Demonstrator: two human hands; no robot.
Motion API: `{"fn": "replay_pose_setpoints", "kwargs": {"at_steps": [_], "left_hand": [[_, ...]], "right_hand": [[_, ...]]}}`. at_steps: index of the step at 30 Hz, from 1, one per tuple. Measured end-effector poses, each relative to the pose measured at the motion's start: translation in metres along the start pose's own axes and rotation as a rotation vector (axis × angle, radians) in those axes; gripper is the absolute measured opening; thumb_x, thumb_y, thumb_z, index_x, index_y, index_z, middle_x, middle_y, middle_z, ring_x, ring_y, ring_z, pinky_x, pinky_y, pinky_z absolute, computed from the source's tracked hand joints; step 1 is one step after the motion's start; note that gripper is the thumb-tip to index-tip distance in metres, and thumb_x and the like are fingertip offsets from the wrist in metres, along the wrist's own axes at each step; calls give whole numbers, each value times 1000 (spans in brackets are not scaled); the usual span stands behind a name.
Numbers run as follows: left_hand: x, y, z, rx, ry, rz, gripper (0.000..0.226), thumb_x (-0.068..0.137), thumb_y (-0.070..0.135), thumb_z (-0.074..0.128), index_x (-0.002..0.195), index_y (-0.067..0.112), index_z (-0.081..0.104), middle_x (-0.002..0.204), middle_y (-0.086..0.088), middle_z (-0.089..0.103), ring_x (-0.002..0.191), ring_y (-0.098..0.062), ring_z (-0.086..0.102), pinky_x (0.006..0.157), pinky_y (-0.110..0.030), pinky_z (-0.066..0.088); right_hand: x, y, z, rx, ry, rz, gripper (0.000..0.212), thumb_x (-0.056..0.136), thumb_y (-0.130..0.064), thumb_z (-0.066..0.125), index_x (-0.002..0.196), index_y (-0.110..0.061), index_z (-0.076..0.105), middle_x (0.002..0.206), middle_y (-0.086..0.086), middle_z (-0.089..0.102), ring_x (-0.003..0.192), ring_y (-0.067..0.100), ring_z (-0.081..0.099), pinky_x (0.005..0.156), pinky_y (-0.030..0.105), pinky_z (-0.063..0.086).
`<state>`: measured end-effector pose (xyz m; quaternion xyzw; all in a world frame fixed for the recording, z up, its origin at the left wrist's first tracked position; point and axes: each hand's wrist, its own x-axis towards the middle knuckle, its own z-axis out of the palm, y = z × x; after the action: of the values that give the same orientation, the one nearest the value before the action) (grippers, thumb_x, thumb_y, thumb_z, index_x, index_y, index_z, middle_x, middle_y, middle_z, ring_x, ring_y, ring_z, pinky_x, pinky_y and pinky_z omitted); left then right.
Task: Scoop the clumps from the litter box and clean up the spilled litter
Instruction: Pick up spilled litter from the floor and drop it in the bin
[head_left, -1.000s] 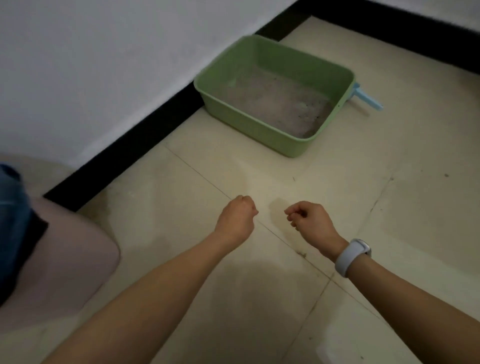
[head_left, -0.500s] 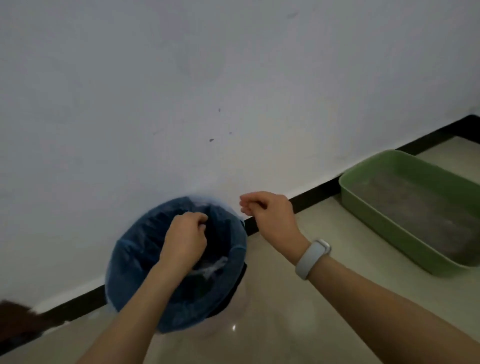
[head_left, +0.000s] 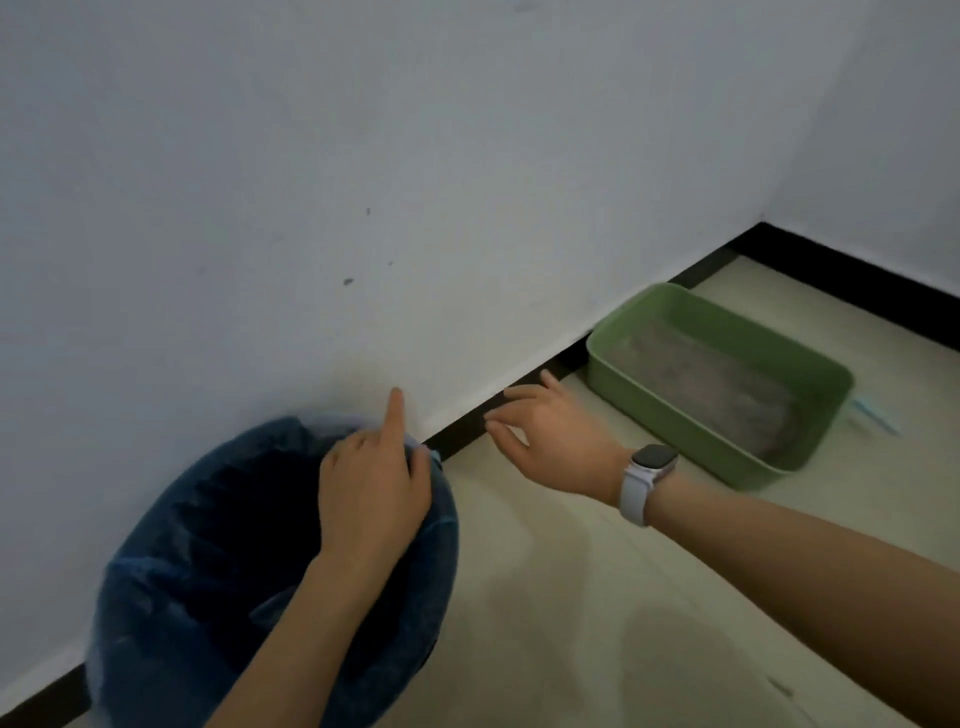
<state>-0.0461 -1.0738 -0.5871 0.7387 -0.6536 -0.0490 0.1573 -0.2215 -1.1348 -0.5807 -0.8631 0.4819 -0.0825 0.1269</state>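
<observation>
From the head camera, the person's left hand (head_left: 371, 488) hangs over the far rim of a round bin lined with a blue bag (head_left: 156, 587). Its index finger points straight up toward the white wall (head_left: 363, 156), while the other fingers curl down at the bag's edge; whether they grip the plastic or only rest against it cannot be told from this angle. The forearm crosses the bin's dark opening from below.

The right hand (head_left: 558, 439) is held in the air to the right of the bin, over the pale tiled floor (head_left: 597, 623) and in front of the black baseboard (head_left: 467, 423). Its fingers are loosely spread and extended toward the left, holding nothing. A light-strapped smartwatch (head_left: 647, 480) sits on that wrist.

The green litter box (head_left: 826, 374) stands on the floor against the wall, well to the right of the bin and beyond the right hand. Grey litter (head_left: 711, 387) covers its bottom. Just past its right end, a light blue handle (head_left: 875, 418), probably the scoop's, lies on the floor, blurred and partly hidden by the box's rim.
</observation>
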Motion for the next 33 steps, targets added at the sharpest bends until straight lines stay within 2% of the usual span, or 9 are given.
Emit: {"fn": "replay_pose_setpoints", "kwargs": {"at_steps": [2,4,7,12,18,25,27,30,33], "left_hand": [[17,38,15,59,-60,133,46,98,34,36,141,20,35,146,-8,35,137,-24,27,113,-43,21],[27,85,35,63,-129,250,48,98,34,35,143,20,29,152,-4,23,142,-22,15,116,-46,10],[26,154,76,69,-205,357,54,97,34,38,145,16,21,149,-1,27,139,-19,23,113,-45,15],[15,269,152,79,-393,508,48,97,32,37,140,14,30,142,-3,36,128,-22,37,102,-35,31],[-44,393,272,-1,-654,541,55,98,33,35,147,13,18,154,-5,18,140,-22,17,111,-34,24],[-138,470,402,125,-790,274,82,92,56,31,147,12,-12,154,-12,-20,141,-33,-17,114,-49,0],[-151,487,420,171,-809,264,89,87,65,25,148,5,-3,154,-20,-11,142,-38,-9,112,-54,5],[-152,508,446,196,-770,316,92,76,66,29,136,-4,39,142,-27,37,131,-43,36,96,-63,32],[-145,522,463,234,-778,346,90,81,71,22,136,1,34,141,-24,40,132,-38,27,105,-61,23]], "right_hand": [[-12,35,-8,-88,-69,116,39,97,-36,32,125,-20,55,123,-3,60,130,14,39,115,48,-2],[-32,76,-12,-108,-141,186,41,97,-35,35,134,-21,45,133,1,52,131,18,37,115,49,9],[-75,139,-13,-63,-201,237,43,97,-28,38,139,-18,38,144,4,38,132,23,35,109,37,30],[-169,264,-2,28,-260,424,41,97,-27,37,137,-16,40,141,5,40,126,24,42,103,35,37],[-313,403,40,137,-225,655,43,98,-23,35,141,-15,34,147,5,33,135,22,31,110,30,25],[-435,495,116,137,-109,907,67,86,-35,12,147,-9,11,156,10,4,144,23,-2,112,28,-7],[-450,517,126,131,-71,926,66,88,-35,11,147,-6,7,156,12,3,144,24,-3,112,27,-10],[-451,545,133,133,-41,887,75,82,-42,0,147,-4,8,156,12,4,144,22,-1,112,26,-11],[-436,566,133,166,-33,811,78,80,-43,-2,147,-5,6,156,10,2,144,19,-3,112,25,-13]]}}
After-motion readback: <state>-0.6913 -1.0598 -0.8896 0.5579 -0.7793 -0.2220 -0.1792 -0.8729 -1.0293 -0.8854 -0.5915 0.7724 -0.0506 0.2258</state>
